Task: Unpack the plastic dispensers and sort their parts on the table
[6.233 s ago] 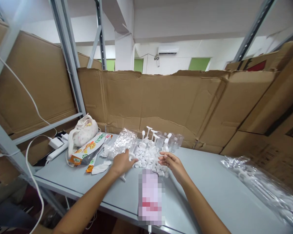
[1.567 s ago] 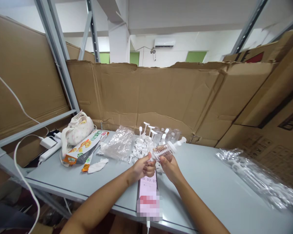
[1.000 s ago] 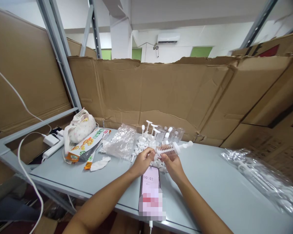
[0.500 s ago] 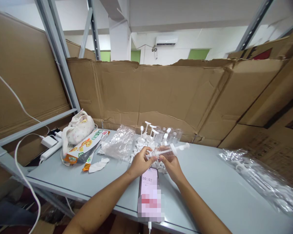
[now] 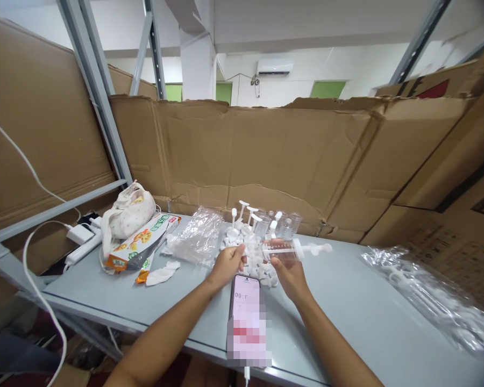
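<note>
My right hand (image 5: 291, 271) is closed around a clear syringe-like tube (image 5: 278, 250) held nearly level. A white collar (image 5: 298, 250) rings the tube's right end, and a white plunger handle (image 5: 320, 249) sticks out beyond it. Fine ring marks or threads show through the clear wall. My left hand (image 5: 228, 264) is pinched closed just left of the tube, apart from it; what its fingertips hold is too small and pale to make out. Behind and below both hands lies a heap of small white plastic parts (image 5: 266, 275).
White plungers (image 5: 244, 207) and several clear tubes (image 5: 292, 221) stand behind the heap. A phone (image 5: 247, 301) lies in front. To the left are a clear plastic bag (image 5: 199, 236), a printed box (image 5: 145, 242) and a cloth bag (image 5: 131, 212); at right, wrapped plastic parts (image 5: 423, 295).
My right hand has moved right with the tube, and my left hand has drawn slightly left and away from the tube's end. A gap now separates the hands.
</note>
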